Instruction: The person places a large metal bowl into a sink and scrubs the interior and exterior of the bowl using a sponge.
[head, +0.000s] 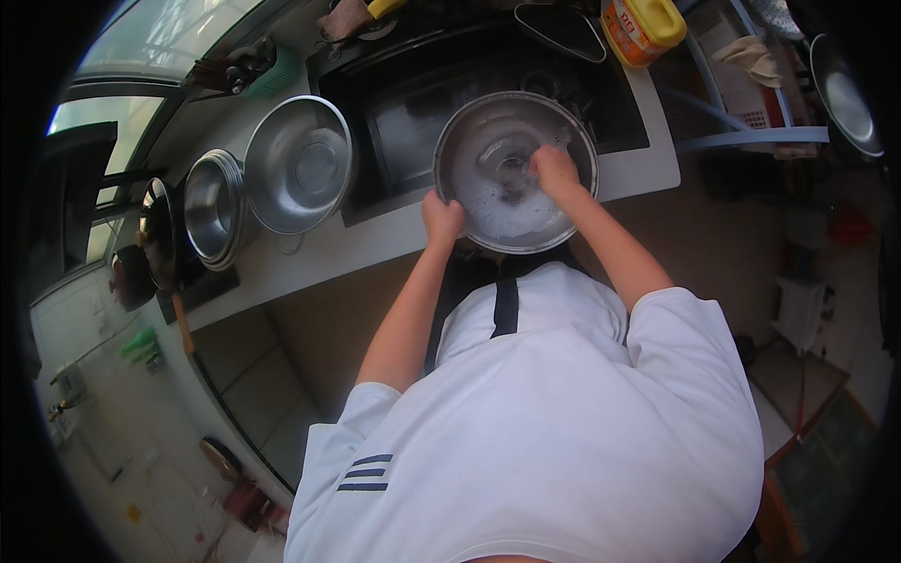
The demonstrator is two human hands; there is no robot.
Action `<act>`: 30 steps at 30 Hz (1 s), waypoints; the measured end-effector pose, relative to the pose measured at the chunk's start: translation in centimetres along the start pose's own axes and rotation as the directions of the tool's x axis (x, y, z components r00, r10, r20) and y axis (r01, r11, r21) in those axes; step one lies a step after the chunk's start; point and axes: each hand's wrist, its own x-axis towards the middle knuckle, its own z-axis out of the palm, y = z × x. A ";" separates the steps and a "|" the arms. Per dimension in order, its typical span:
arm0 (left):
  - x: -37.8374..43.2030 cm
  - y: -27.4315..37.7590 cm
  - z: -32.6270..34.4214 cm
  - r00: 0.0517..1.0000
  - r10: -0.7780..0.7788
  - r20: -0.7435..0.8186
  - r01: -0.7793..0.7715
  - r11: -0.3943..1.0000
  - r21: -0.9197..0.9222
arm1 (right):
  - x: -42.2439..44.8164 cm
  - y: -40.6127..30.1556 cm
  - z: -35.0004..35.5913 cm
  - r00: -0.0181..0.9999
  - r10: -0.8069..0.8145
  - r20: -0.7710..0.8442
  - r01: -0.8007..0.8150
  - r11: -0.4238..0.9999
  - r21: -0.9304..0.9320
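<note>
A large round metal basin (517, 243) is tilted at the front edge of a dark kitchen sink (415, 105), with white suds and some water inside. My left hand (443, 219) grips its rim at the lower left, the thumb on the inner side. My right hand (555, 170) is inside the basin at the right, its fingers closed near the wall. Something pale shows just above those fingers, too small to name. To the left, an empty metal basin (299, 165) stands on the light countertop (303, 264).
Stacked metal bowls (213, 211) and a dark pan (158, 232) with a wooden handle stand further left. Behind are a green utensil basket (278, 72) and a yellow-orange detergent container (642, 32). A blue rack frame (757, 136) stands at the right.
</note>
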 end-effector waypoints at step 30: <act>-0.1 1.0 0.0 0.998 0.012 0.058 -0.013 1.000 0.019 | -6.2 1.0 -3.6 0.755 -0.074 0.652 0.444 0.788 -0.425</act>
